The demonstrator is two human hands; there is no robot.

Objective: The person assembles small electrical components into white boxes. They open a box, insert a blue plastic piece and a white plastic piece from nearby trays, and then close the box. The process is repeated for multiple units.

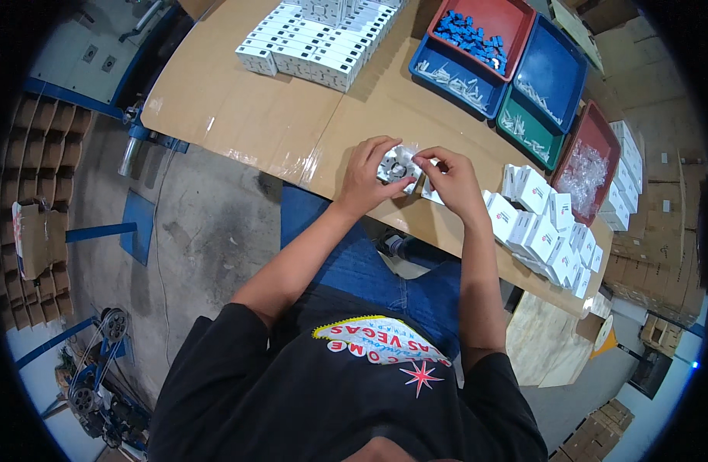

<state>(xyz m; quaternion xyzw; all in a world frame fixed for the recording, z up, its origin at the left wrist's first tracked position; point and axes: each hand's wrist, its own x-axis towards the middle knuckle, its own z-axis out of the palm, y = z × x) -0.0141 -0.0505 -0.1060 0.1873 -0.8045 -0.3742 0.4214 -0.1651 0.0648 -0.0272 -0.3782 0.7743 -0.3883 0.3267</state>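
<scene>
Gripping the white piece [395, 165] just left of your right hand [455, 182], your left hand [363, 179] is steadying it; right fingertips [421, 159] are meeting its edge, their hold unclear. You're likely handling something light, stiff: favour holding its sides.

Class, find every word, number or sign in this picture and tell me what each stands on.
Wording is described, not copied out.
Black T-shirt: red and blue lettering on white, upside down; below it, a red star.
White boxes at right: red and dark print, too small to read.
Stacked white boxes: black marks, too small to read.
White object in left hand: no legible text.
</scene>
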